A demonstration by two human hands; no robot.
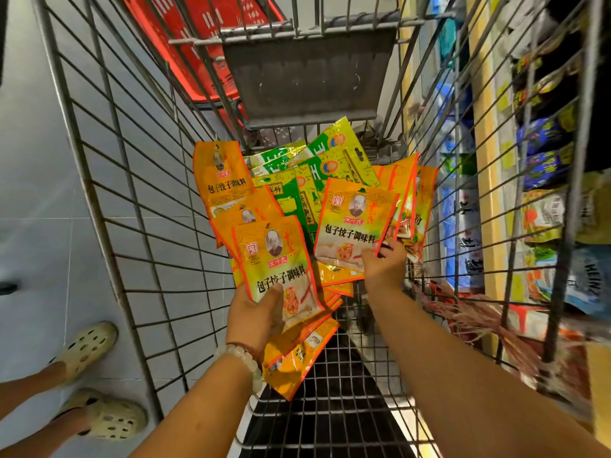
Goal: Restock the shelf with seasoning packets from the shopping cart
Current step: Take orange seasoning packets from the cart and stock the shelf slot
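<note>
1. There is only one camera. It sits on the person's head.
2. It looks forward and steeply down into the shopping cart, from right above it.
3. It is close: both forearms reach in from the bottom edge, and the left hand and right hand sit near the middle.
4. The lens is wide, so the cart's straight wires look bent and spread out.
5. The floor shows at the left edge, and the shelf runs along the right edge.
</note>
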